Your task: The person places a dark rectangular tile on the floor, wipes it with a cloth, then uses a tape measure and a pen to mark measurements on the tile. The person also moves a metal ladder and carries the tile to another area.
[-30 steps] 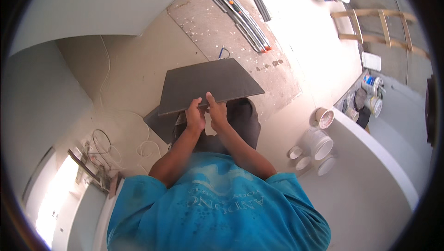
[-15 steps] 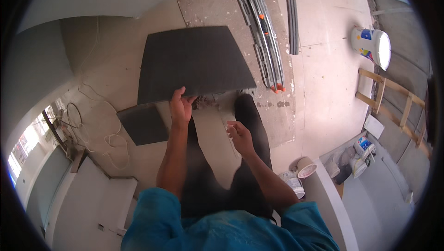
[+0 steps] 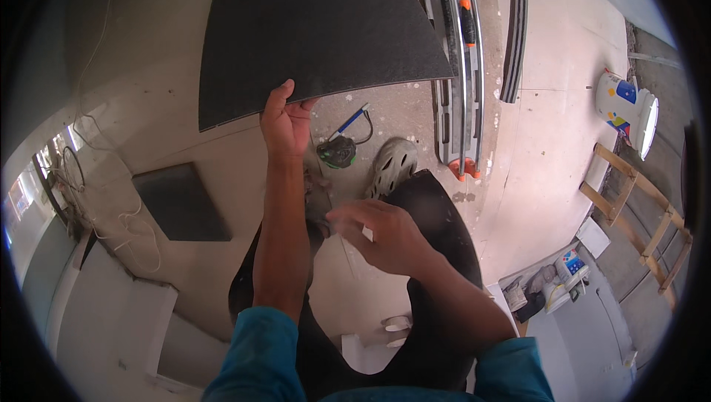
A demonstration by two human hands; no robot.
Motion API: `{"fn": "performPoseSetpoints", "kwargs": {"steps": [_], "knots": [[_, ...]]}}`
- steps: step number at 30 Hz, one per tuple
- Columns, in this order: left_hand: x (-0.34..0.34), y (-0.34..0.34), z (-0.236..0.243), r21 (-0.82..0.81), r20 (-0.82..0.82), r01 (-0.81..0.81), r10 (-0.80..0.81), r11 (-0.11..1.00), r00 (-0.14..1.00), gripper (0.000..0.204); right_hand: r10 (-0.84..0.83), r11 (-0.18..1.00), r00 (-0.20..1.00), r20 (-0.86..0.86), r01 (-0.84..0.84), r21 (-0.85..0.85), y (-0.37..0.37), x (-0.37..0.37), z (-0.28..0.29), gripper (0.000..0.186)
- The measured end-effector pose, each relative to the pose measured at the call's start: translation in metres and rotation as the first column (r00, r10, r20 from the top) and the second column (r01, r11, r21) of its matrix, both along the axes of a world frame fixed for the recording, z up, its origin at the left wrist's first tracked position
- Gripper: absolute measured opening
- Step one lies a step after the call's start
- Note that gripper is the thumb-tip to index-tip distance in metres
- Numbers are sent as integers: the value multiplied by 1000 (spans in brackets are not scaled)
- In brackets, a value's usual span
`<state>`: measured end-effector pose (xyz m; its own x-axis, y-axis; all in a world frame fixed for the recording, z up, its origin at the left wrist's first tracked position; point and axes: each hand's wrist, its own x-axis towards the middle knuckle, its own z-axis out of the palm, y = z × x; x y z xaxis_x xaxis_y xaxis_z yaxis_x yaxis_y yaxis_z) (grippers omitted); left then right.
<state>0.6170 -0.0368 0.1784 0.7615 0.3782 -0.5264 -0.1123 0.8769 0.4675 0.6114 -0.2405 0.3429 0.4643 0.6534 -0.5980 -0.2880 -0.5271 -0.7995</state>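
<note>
Leans over a pale floor (image 3: 552,139), dark trousers (image 3: 437,283) spread wide below. Has a large dark slab (image 3: 318,32) straight ahead at the top of the view, tilted slightly, with its right corner across a long metal rail tool (image 3: 466,106) with orange ends. Cannot tell the far edge as resting or lifted. Shows a ladder-like wooden frame (image 3: 623,196) at far right, then a smaller dark slab (image 3: 182,202) flat on the floor to the left, well apart from the large one. Includes a white bucket (image 3: 621,109) on its side beyond the wooden frame, and dark grooved strips (image 3: 515,43) just beside the rail tool. Clasps the large slab's near edge in the left hand (image 3: 287,121), with thumb above and fingers beneath. Carries the right hand (image 3: 386,235) loosely bent between the knees, well apart from the slab, with fingers pointing left; cannot tell about anything inside it. Reveals a pale perforated shoe (image 3: 395,165) beyond that hand, with a round black object (image 3: 338,152) and a thin blue stick (image 3: 352,118) near it.
</note>
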Motion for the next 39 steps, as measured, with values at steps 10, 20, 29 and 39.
{"fn": "performPoseSetpoints", "kwargs": {"steps": [10,20,29,39], "knots": [[-32,-24,-104,-30,-83,-156,153,987,985,37,511,856,782,358,-502,-125,22,58,20,17],[-54,-40,-196,-170,-72,12,-24,985,997,28,451,880,456,768,-372,-296,21,48,41,27],[-59,-47,-163,-285,-274,-271,193,920,942,82,662,713,374,649,-580,-394,23,-4,25,18],[-88,-39,-185,-288,-232,-172,106,942,967,74,903,-395,-425,-65,-761,-514,47,-41,-137,24]]}}
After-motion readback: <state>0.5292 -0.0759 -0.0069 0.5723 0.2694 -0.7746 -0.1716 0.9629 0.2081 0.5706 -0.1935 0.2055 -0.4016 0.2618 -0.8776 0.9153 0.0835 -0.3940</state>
